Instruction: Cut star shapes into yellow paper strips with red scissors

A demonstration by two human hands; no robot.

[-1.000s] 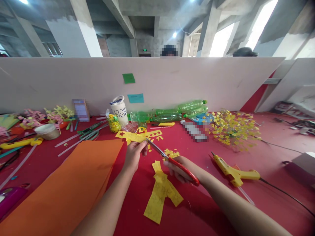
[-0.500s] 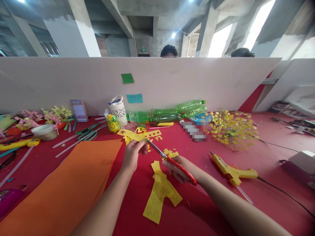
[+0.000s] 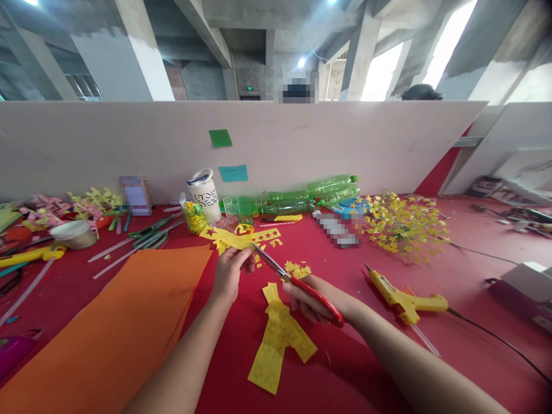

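My left hand [image 3: 233, 267] is closed on a yellow strip [image 3: 222, 236] with star-shaped holes, held between thumb and fingers. My right hand [image 3: 313, 299] grips red-handled scissors [image 3: 318, 296], whose blades point up and left to the edge of the strip beside my left thumb. Below the blades lies a small heap of cut yellow stars [image 3: 296, 269]. Nearer to me, several yellow pieces with faint star outlines [image 3: 278, 328] overlap on the red table [image 3: 340, 368]. Small yellow scraps lie just beyond the strip.
Orange sheets [image 3: 116, 322] cover the left side. At right lie a yellow glue gun [image 3: 407, 299] with its cord and a bunch of yellow stars [image 3: 401, 227]. Green bottles [image 3: 297, 198], a white cup [image 3: 204, 195] and a yellow cutter knife [image 3: 287, 218] sit near the white partition [image 3: 345, 141].
The whole view has shifted slightly, so things appear a little farther left. Both hands keep their grips, and the scissors stay against the yellow strip.
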